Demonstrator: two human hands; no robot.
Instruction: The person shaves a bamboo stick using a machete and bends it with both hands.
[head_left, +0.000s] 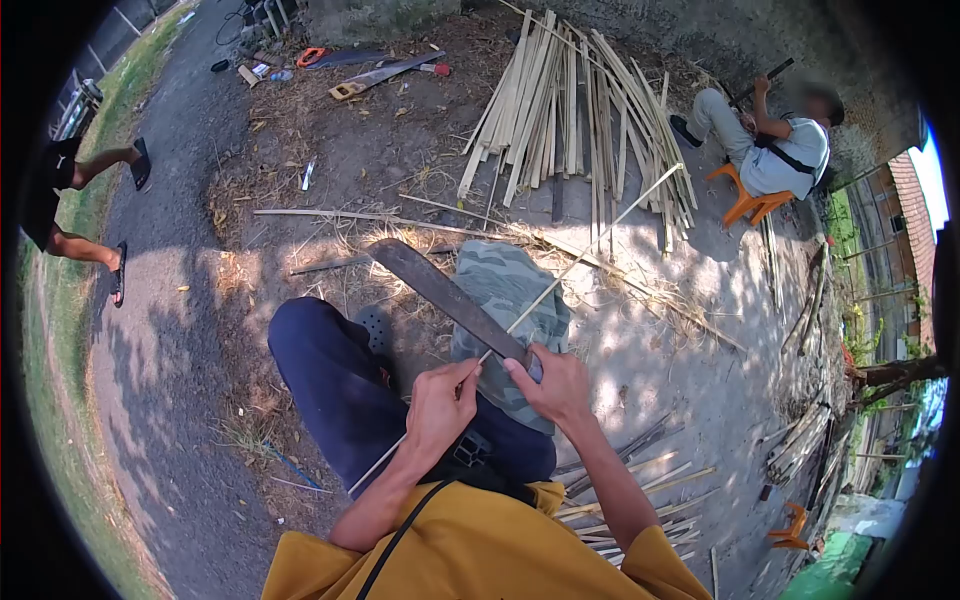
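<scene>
My right hand (553,388) is closed around the handle of a machete (445,298), whose broad dark blade points up and to the left. My left hand (438,408) pinches a long, thin bamboo strip (600,243) between thumb and fingers. The strip runs diagonally from beside my left forearm, meets the blade near its handle end, and stretches on toward the upper right. Beneath the blade and strip, a camouflage cloth (515,285) is draped over my leg.
A large pile of split bamboo strips (560,110) lies ahead, with more strips (660,490) at my right. Two handsaws (385,75) rest on the ground at the back left. One person (785,155) sits on an orange stool (745,200); another person's legs (95,250) show on the left path.
</scene>
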